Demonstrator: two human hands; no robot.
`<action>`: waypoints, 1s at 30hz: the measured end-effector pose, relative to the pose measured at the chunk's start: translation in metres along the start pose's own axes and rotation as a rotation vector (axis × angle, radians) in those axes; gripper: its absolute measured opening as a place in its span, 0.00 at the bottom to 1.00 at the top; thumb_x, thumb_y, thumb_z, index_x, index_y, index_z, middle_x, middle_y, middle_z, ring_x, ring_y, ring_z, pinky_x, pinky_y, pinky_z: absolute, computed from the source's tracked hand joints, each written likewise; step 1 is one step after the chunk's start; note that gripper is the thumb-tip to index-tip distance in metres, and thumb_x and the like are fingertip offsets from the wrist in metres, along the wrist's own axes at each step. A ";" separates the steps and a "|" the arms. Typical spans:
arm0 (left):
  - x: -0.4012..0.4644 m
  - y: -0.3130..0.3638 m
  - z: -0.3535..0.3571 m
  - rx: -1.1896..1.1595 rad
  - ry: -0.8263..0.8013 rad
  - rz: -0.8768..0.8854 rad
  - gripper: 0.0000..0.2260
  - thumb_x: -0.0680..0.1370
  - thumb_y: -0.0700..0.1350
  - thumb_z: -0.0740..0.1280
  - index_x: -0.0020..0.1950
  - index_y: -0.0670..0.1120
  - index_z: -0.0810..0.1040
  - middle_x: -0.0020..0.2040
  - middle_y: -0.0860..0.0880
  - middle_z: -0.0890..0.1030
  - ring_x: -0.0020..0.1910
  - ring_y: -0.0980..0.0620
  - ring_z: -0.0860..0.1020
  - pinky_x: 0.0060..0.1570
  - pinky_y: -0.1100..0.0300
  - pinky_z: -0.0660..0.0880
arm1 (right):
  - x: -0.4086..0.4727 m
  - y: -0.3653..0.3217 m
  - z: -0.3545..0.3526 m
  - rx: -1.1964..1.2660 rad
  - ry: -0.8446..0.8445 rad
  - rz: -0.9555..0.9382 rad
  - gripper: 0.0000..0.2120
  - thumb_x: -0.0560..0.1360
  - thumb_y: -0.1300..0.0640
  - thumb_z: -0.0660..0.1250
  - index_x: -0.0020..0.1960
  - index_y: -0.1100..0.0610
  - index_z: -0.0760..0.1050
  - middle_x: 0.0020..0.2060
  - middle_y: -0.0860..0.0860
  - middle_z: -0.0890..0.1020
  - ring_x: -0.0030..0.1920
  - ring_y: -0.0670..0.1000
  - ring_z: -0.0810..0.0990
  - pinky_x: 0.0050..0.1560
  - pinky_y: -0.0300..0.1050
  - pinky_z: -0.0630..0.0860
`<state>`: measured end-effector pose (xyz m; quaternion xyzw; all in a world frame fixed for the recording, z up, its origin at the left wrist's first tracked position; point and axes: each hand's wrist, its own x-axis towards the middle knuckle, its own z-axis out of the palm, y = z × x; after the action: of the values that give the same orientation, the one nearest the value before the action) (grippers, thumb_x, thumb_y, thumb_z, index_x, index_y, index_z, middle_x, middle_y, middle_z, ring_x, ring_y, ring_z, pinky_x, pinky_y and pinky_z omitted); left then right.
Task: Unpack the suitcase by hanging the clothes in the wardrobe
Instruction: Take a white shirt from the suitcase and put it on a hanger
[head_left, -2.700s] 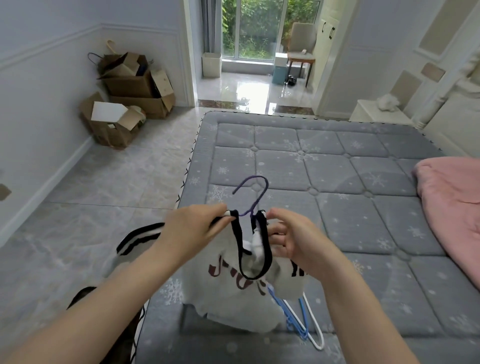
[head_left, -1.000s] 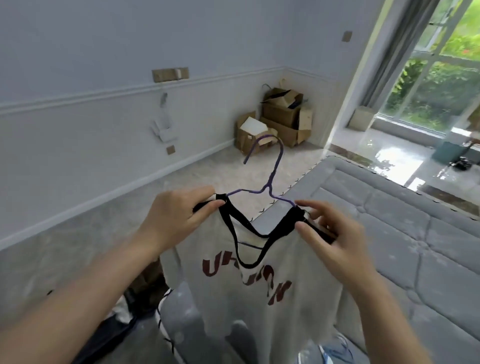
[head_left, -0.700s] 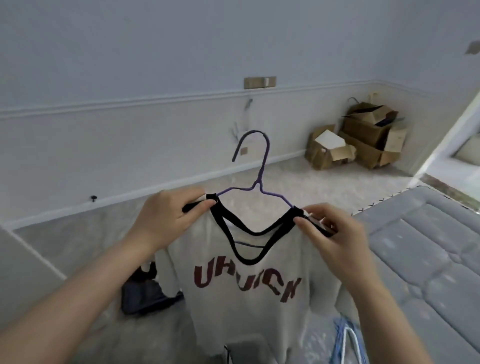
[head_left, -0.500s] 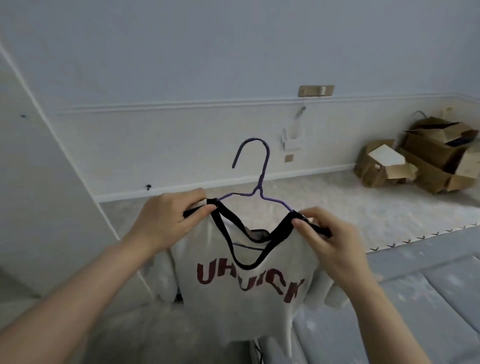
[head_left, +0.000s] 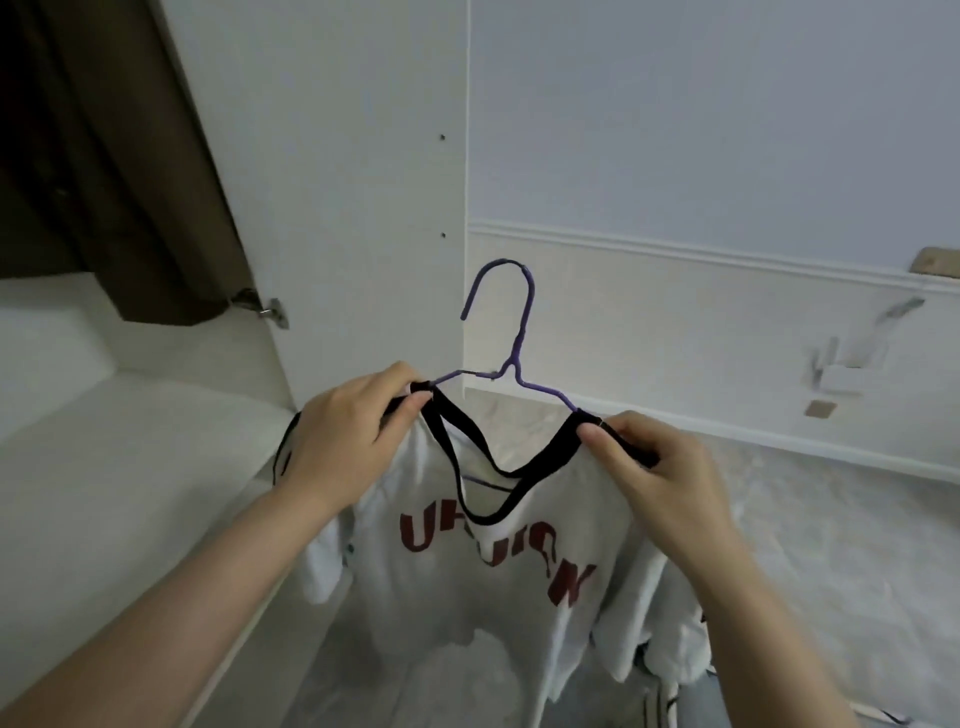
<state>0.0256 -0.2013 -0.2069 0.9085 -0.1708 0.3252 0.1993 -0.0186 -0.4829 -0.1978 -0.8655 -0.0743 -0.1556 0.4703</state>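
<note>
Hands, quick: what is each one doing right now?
Left hand: pinches the white T-shirt at its left shoulder, over the purple hanger.
Right hand: pinches the T-shirt's black collar band at the right shoulder.

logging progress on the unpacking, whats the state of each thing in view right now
white t-shirt: on the hanger, hanging free, held up by both shoulders
purple hanger: upright, hook free, on no rail
left hand: grips left shoulder
right hand: pinches right shoulder
wardrobe door: open
</note>
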 end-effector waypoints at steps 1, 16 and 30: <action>0.001 -0.011 -0.007 0.002 0.016 -0.022 0.12 0.81 0.55 0.57 0.49 0.51 0.75 0.35 0.59 0.72 0.34 0.58 0.71 0.30 0.68 0.63 | 0.008 -0.006 0.009 0.010 -0.029 -0.016 0.11 0.74 0.39 0.67 0.43 0.45 0.81 0.32 0.47 0.81 0.34 0.51 0.77 0.37 0.50 0.73; 0.031 -0.137 -0.074 0.081 0.250 -0.358 0.09 0.82 0.49 0.61 0.44 0.47 0.74 0.36 0.54 0.73 0.38 0.58 0.71 0.39 0.68 0.65 | 0.149 -0.040 0.117 -0.059 -0.284 -0.346 0.14 0.79 0.43 0.62 0.37 0.48 0.69 0.26 0.47 0.71 0.29 0.47 0.70 0.32 0.45 0.66; 0.043 -0.196 -0.135 0.270 0.371 -0.495 0.07 0.81 0.49 0.60 0.48 0.51 0.76 0.44 0.54 0.78 0.46 0.55 0.76 0.48 0.60 0.71 | 0.247 -0.106 0.201 0.036 -0.142 -0.736 0.15 0.78 0.42 0.58 0.39 0.50 0.71 0.23 0.46 0.70 0.26 0.46 0.71 0.27 0.45 0.67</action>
<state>0.0729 0.0234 -0.1318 0.8661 0.1387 0.4463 0.1775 0.2246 -0.2612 -0.1319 -0.7810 -0.4158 -0.2524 0.3918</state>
